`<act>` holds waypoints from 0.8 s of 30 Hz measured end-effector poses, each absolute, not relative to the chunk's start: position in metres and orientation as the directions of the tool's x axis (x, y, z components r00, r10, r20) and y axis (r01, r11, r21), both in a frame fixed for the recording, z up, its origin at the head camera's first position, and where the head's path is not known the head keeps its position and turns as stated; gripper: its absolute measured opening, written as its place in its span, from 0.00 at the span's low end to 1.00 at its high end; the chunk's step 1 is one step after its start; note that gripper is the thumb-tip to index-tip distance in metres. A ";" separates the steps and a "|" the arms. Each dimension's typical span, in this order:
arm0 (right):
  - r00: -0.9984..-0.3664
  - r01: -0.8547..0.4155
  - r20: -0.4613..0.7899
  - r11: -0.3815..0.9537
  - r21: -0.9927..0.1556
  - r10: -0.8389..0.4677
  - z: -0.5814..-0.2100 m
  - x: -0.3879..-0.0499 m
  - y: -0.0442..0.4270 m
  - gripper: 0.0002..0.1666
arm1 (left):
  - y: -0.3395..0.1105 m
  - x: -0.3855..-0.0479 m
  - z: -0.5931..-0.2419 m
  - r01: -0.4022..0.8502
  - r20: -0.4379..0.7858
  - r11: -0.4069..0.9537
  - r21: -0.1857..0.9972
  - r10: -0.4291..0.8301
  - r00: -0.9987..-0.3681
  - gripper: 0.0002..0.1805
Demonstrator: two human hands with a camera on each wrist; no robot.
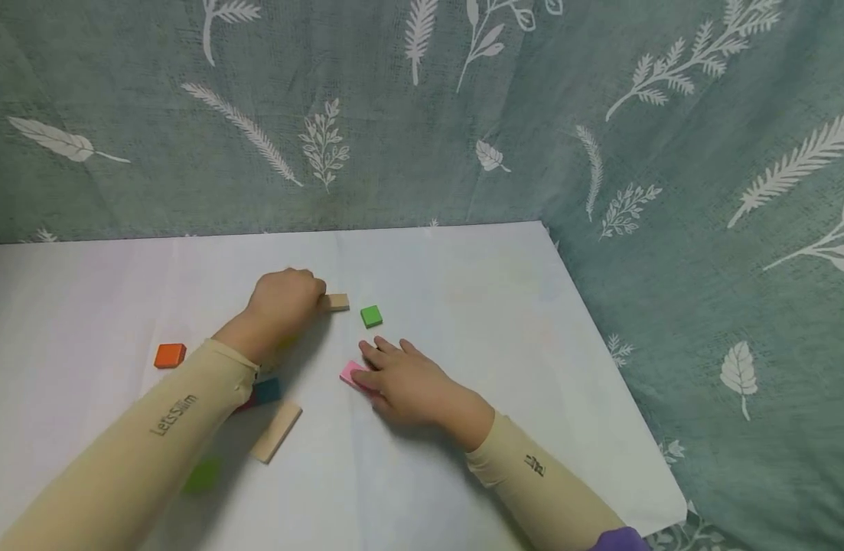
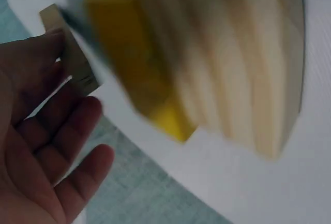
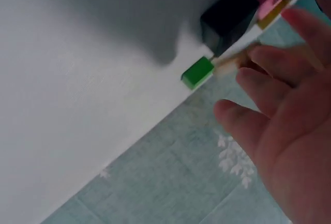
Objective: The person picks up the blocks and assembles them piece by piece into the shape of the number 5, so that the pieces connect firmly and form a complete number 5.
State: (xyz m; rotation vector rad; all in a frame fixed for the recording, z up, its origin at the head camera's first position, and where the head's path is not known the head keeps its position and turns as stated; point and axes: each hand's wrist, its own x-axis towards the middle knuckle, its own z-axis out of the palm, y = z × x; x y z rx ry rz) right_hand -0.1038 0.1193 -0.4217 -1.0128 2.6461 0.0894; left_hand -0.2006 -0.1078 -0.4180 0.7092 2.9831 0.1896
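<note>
My left hand (image 1: 284,306) reaches over the far middle of the white table and pinches a small plain wooden block (image 1: 337,302) near its end. In the left wrist view, the other fingers hang loosely beside this block (image 2: 77,53). My right hand (image 1: 411,386) is spread low over the table, its thumb at a pink block (image 1: 351,372) partly covered by the hand. A dark block (image 3: 230,19) shows near the right fingers in the right wrist view. A green block (image 1: 371,316) lies between the two hands.
An orange block (image 1: 170,355) lies to the left. Under the left forearm are a blue block (image 1: 266,391), a longer wooden block (image 1: 277,432) and a lime-green block (image 1: 203,474). A yellow block (image 2: 132,48) is partly hidden. Green leaf-patterned cloth (image 1: 394,115) hangs behind the table.
</note>
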 end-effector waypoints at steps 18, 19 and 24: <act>-0.907 -0.354 -0.256 0.934 0.037 -0.334 -0.440 -0.210 0.095 0.21 | -0.113 -0.206 -0.427 0.346 -0.072 0.910 0.227 0.370 -0.926 0.10; -0.914 -0.340 -0.244 0.940 0.031 -0.323 -0.441 -0.213 0.096 0.18 | -0.113 -0.208 -0.428 0.356 -0.074 0.906 0.230 0.381 -0.921 0.09; -0.915 -0.320 -0.257 0.947 -0.012 -0.312 -0.442 -0.224 0.102 0.20 | -0.106 -0.215 -0.433 0.361 -0.071 0.897 0.254 0.389 -0.918 0.06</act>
